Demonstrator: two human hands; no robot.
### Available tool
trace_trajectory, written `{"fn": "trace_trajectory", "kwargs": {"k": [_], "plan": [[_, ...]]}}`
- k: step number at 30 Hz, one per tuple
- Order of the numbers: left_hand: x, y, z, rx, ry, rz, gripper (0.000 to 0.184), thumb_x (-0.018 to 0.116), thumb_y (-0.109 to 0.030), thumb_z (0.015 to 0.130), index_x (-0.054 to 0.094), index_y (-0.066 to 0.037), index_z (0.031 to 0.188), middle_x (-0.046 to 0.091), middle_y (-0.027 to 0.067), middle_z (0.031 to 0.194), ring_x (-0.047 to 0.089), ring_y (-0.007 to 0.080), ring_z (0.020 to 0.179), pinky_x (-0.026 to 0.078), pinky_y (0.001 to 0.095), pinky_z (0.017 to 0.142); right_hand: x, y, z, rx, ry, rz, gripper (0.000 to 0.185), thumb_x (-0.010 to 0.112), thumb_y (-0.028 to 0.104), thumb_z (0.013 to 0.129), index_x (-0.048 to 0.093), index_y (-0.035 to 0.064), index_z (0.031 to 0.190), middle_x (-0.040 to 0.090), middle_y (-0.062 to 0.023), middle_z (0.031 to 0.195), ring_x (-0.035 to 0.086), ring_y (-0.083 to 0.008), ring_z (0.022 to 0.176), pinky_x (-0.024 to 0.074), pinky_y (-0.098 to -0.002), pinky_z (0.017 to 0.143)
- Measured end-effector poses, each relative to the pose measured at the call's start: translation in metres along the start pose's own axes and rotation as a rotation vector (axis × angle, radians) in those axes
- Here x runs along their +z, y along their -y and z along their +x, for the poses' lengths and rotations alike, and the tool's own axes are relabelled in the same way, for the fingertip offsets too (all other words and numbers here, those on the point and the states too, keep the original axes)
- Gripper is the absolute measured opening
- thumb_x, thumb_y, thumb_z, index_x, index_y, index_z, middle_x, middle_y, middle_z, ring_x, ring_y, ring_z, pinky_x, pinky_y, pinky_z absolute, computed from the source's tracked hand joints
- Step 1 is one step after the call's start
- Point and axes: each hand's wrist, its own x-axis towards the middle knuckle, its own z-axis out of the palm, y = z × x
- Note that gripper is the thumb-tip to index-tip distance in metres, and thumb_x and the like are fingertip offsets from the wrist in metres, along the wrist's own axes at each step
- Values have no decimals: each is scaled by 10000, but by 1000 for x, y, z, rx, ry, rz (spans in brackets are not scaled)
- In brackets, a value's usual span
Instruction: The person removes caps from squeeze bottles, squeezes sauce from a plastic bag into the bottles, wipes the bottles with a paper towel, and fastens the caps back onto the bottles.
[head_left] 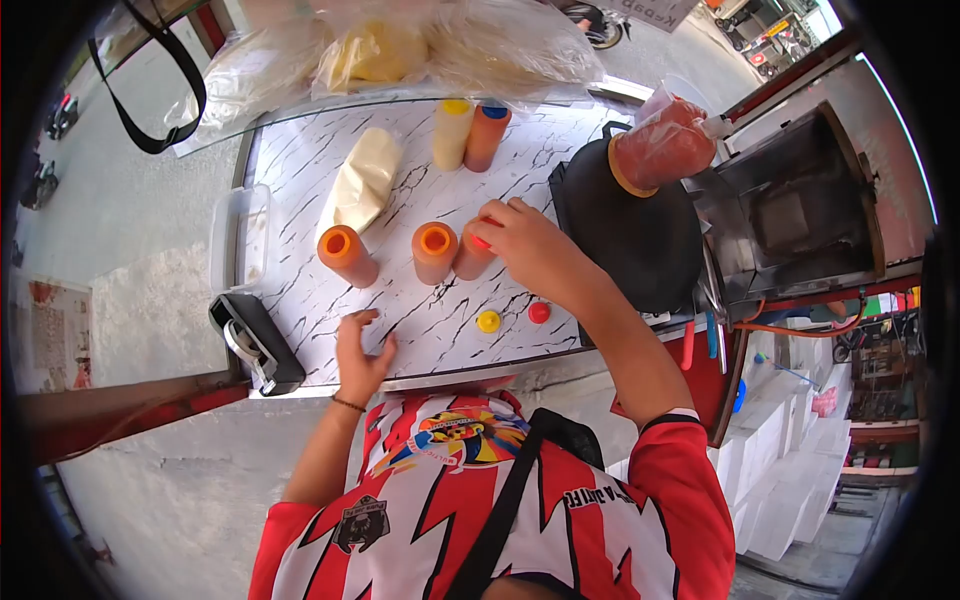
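Note:
My right hand is closed at the top of a sauce bottle, its fingers around a red cap. Just left of it stands an uncapped bottle of orange-brown sauce with an orange rim. Another uncapped sauce bottle is further left, leaning in view. My left hand is empty near the table's front edge, fingers apart. A yellow cap and a second red cap lie on the marble-patterned tabletop.
A pale filled plastic bag lies behind the bottles. Two capped bottles, cream and orange, stand farther back. On the right are a black round griddle and a bag of red sauce. A tape dispenser sits at left.

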Motion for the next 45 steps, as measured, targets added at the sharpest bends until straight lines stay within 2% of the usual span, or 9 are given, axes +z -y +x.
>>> {"fn": "trace_trajectory", "kwargs": {"k": [6, 11, 16, 22, 29, 35, 38, 41, 45], "plan": [[76, -33, 64, -83, -11, -270, 710, 839, -113, 780, 492, -13, 1391, 645, 217, 1276, 601, 417, 1221, 485, 438, 1048, 5, -2, 5, 56, -1, -104, 180, 684, 152, 894, 648, 28, 1018, 653, -148, 1028, 686, -318, 945, 579, -399, 785], [99, -23, 107, -189, 85, -300, 644, 849, -145, 792, 508, -27, 1324, 684, 240, 1142, 654, 440, 1096, 536, 456, 915, 27, 1, 13, 343, -109, -157, 483, 757, 481, 877, 631, 18, 930, 672, -121, 836, 712, -314, 757, 580, -410, 658], [119, -16, 151, -140, -54, -147, 601, 863, -187, 789, 525, -38, 1264, 689, 242, 1113, 653, 451, 1056, 537, 466, 863, 33, 15, 0, 328, -352, -74, 473, 811, 419, 831, 633, 22, 1017, 647, -140, 939, 703, -336, 778, 579, -425, 674], [135, 10, 142, -82, -78, -270, 870, 828, -142, 765, 385, -2, 1501, 561, 281, 1400, 561, 430, 1295, 474, 435, 1076, 29, 13, -7, 262, -337, 75, 440, 803, 336, 842, 616, 36, 1104, 631, -152, 987, 694, -374, 782, 576, -446, 683], [109, -54, 64, -53, 233, -468, 1012, 797, -52, 749, 245, -13, 1596, 408, 248, 1557, 405, 357, 1469, 359, 415, 1202, 26, 8, -5, 426, -232, 47, 385, 756, 344, 887, 608, 30, 1054, 683, -185, 960, 704, -394, 803, 573, -460, 689], [136, -61, 101, -127, 416, -806, 1145, 882, -93, 743, 163, -67, 1634, 281, 232, 1625, 360, 345, 1495, 332, 431, 1217, 36, -7, -5, 267, -306, 178, 408, 755, 371, 893, 591, 11, 994, 697, -197, 900, 699, -413, 765, 566, -470, 680], [134, -81, 56, -26, 271, -600, 1103, 886, -142, 751, 212, -61, 1621, 302, 234, 1615, 345, 369, 1499, 307, 444, 1229, 39, -10, -10, 406, -261, 123, 388, 760, 350, 884, 588, 15, 980, 696, -203, 916, 686, -423, 741, 561, -472, 666], [107, -84, 29, 169, 453, -308, 1076, 888, -172, 742, 255, -38, 1602, 311, 232, 1612, 324, 394, 1506, 287, 436, 1237, 39, -20, -22, 463, -333, 206, 350, 794, 295, 866, 601, 22, 970, 695, -202, 870, 684, -403, 765, 549, -446, 670], [116, -74, 100, 83, 198, -412, 1006, 898, -98, 680, 366, -20, 1530, 465, 221, 1481, 459, 338, 1399, 377, 417, 1175, 39, -24, -23, 317, -461, 119, 354, 802, 286, 853, 570, 24, 912, 676, -184, 803, 663, -419, 710, 543, -455, 644]]}}
